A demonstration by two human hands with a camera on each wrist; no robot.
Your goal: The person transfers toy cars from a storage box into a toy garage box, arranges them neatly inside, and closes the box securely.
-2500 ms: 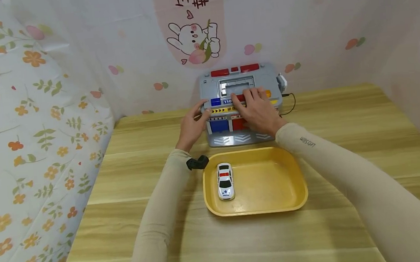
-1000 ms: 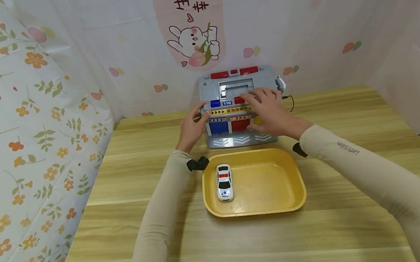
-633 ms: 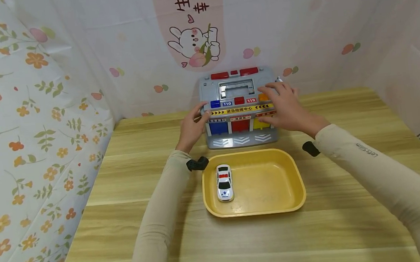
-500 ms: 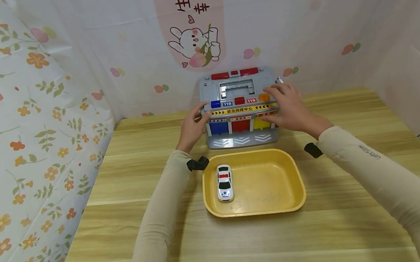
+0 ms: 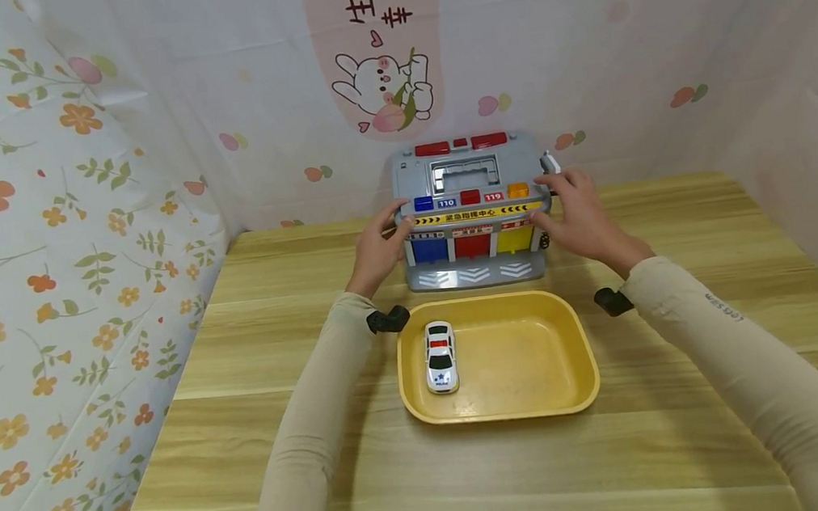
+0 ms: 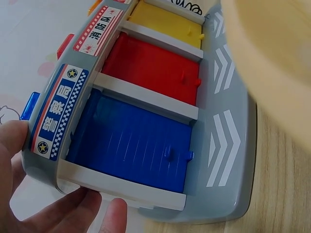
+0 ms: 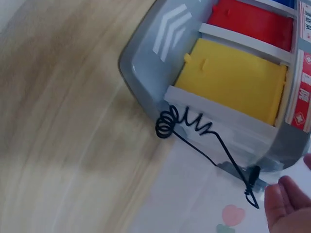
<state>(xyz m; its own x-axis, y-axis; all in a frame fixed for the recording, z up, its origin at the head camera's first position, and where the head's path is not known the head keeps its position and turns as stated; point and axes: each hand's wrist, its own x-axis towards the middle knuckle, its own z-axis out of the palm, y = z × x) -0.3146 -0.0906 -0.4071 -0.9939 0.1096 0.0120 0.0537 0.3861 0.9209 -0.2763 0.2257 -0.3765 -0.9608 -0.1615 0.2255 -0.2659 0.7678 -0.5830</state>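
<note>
A grey toy garage [image 5: 469,216] stands against the back wall, with blue, red and yellow doors all down. At its left end my left hand [image 5: 375,252] grips the roof corner, thumb in front and fingers around the side; the left wrist view shows those fingers by the blue door [image 6: 133,141]. My right hand [image 5: 591,222] holds the opposite corner, thumb on the front edge and forefinger on top. A white toy handset [image 5: 549,163] hangs on that side, and the right wrist view shows its black coiled cord [image 7: 167,121].
In front of the garage lies a yellow tray [image 5: 499,417] with a white toy police car [image 5: 441,358] at its left. The wooden table [image 5: 261,317] meets a patterned cloth [image 5: 256,98] at the back and left.
My right hand has moved right from the front and top of the garage to its right end, uncovering the yellow door and orange button. The left hand keeps its place.
</note>
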